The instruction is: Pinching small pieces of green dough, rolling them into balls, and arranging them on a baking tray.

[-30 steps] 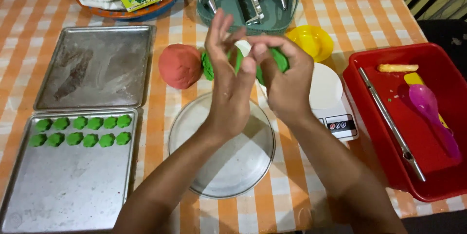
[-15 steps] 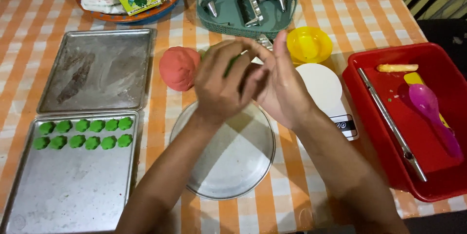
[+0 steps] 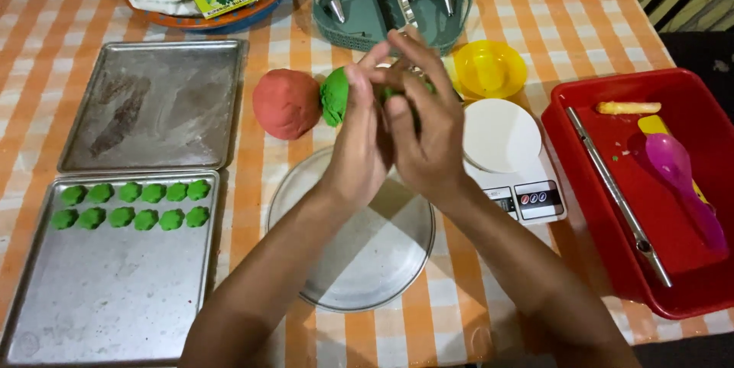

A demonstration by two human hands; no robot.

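Observation:
My left hand (image 3: pixel 358 150) and my right hand (image 3: pixel 430 135) are pressed palm to palm above the table, with a small piece of green dough (image 3: pixel 391 93) just showing between them. Most of that piece is hidden by the palms. Behind my left hand lies a larger lump of green dough (image 3: pixel 333 96), touching a round ball of red dough (image 3: pixel 286 104). Below my hands sits a clear glass plate (image 3: pixel 359 268). Two rows of several small green dough shapes (image 3: pixel 130 205) lie on the near metal baking tray (image 3: pixel 107 299).
A second metal tray (image 3: pixel 153 104) lies behind the first. A white kitchen scale (image 3: pixel 505 146) stands to the right, beside a yellow bowl (image 3: pixel 489 68). A red tub (image 3: pixel 650 184) holds a purple spoon and a metal rod. A teal basket (image 3: pixel 367 20) holds metal nozzles.
My hands have slid against each other around the small green piece. They shifted from spread fingers to closed palms and moved slightly up and right.

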